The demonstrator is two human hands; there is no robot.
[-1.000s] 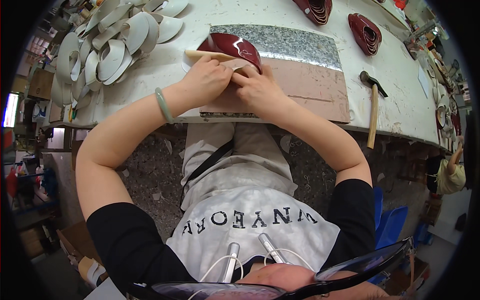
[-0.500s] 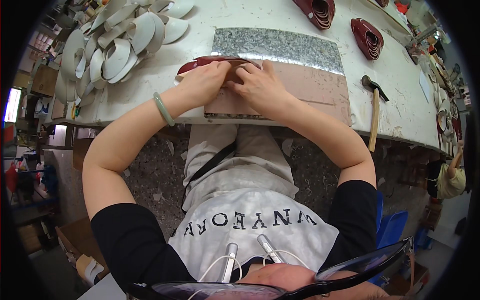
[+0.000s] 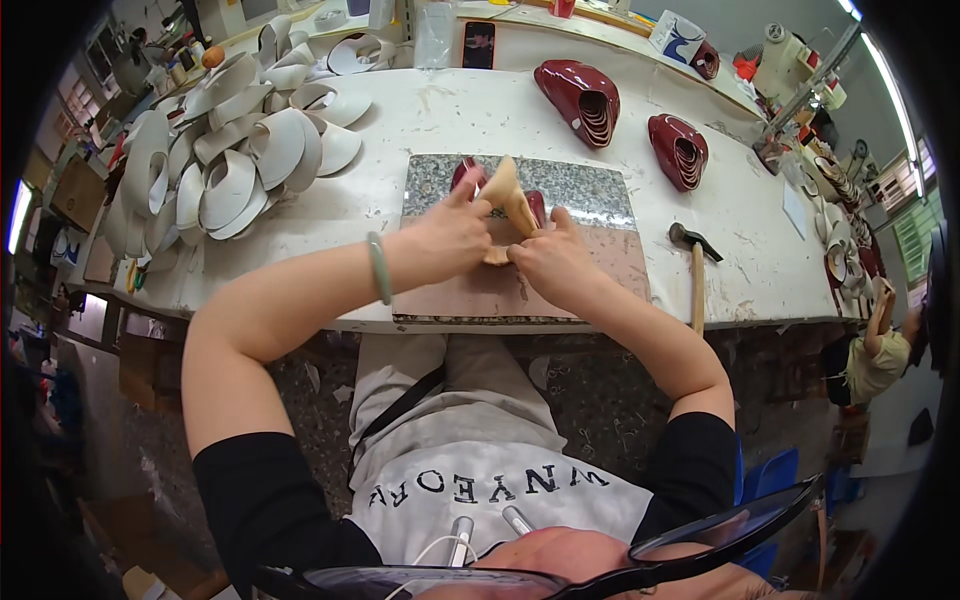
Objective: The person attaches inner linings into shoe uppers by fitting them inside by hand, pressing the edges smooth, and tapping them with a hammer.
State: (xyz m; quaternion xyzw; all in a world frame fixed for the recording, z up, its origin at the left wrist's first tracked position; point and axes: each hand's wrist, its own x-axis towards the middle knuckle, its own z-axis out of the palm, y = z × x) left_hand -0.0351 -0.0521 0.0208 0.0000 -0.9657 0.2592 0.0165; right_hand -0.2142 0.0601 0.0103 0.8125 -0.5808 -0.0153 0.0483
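Both hands grip a dark red, glossy shoe upper with a tan lining (image 3: pixel 512 190), held over a speckled stone slab (image 3: pixel 600 195). My left hand (image 3: pixel 452 236) pinches its left side, with the index finger stretched up along a red part. On the opposite side, my right hand (image 3: pixel 556 262) has its fingers closed on the edge. The lining faces up and bends to a peak between the hands; much of the red outside is hidden. A brownish sheet (image 3: pixel 440 295) covers the near part of the slab.
To the right lies a hammer (image 3: pixel 697 270) with a wooden handle. Two nested stacks of red uppers (image 3: pixel 575 95) stand beyond the slab. White curved shoe pieces (image 3: pixel 235 185) are heaped at the left. A phone (image 3: pixel 479 45) rests at the back; another person (image 3: pixel 870 355) is far right.
The upper has been lifted and turned, so its tan lining now shows between my hands. The view has tilted up, bringing the table's back into sight.
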